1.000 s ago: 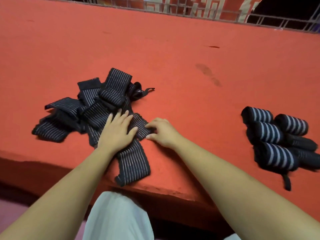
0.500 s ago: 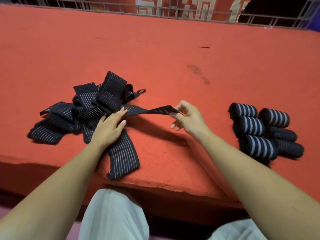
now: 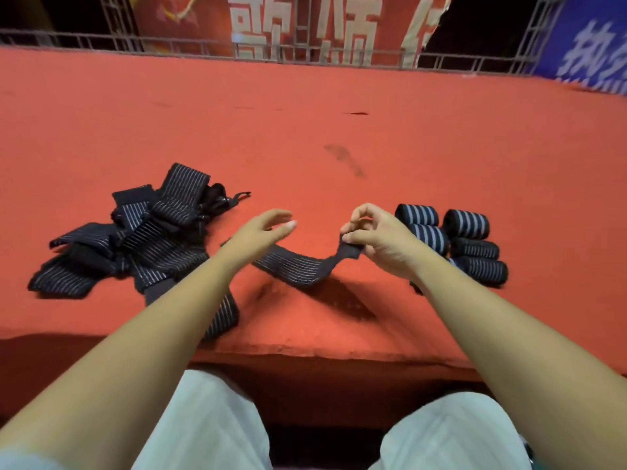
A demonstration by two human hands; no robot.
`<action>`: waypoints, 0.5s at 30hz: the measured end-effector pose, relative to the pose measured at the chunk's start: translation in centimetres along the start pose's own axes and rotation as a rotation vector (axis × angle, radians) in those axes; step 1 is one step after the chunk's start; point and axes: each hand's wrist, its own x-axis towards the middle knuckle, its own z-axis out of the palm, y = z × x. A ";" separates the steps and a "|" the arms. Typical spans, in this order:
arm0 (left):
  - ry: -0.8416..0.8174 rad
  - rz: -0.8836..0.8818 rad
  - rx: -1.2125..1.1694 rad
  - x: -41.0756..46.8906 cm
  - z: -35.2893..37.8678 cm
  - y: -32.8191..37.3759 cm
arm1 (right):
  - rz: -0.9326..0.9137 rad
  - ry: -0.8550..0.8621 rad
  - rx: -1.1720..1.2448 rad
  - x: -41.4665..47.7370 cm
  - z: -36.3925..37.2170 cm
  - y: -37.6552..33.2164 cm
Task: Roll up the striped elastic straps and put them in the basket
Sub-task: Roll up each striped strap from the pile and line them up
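Red carpet-like fabric [image 3: 339,130] covers the raised surface on which everything lies. At the far left, a loose pile of unrolled straps [image 3: 135,245], dark with thin pale stripes, is heaped in crossing layers. One draped strap [image 3: 224,310] runs from the pile toward the front edge and is partly hidden by the left forearm.

Just right of the pile, the left hand [image 3: 258,234] is held above the surface, palm turned inward. Its fingers [image 3: 281,228] are straight and relaxed, close together, with the thumb raised apart from them, and nothing is gripped. The held strap [image 3: 298,269] passes below this hand's wrist; whether it is touched there cannot be told.

From under the wrist the held strap sags in a shallow curve down to the fabric, then rises to the right. Its plain dark end [image 3: 349,251] is pinched by the right hand [image 3: 380,239] between the thumb and curled fingertips [image 3: 356,236], and is lifted clear of the surface. A shadow is cast on the fabric beneath the raised part.

Just behind and to the right of the right hand, several rolled straps [image 3: 432,237] are laid side by side in a tight cluster, touching one another.

Along the far edge a metal railing [image 3: 203,45] is seen, with a red banner [image 3: 271,28] and a blue banner [image 3: 593,45] behind it. Pale trousers [image 3: 210,425] fill the foreground.
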 end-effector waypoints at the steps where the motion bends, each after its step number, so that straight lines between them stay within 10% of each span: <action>1: -0.134 0.032 -0.172 -0.4 0.8 1.7 | 0.017 -0.061 0.040 -0.3 0.0 -0.8; 5: -0.431 0.091 -0.342 -0.9 3.3 4.2 | -0.022 -0.179 -0.006 -1.2 -0.7 -3.9; 11: -0.111 0.144 -0.604 -1.2 4.4 7.5 | 0.074 0.006 0.344 -1.9 -0.9 -5.4; 15: -0.100 0.150 -0.638 -1.5 4.1 8.4 | 0.206 -0.124 0.051 -2.3 -0.9 -5.1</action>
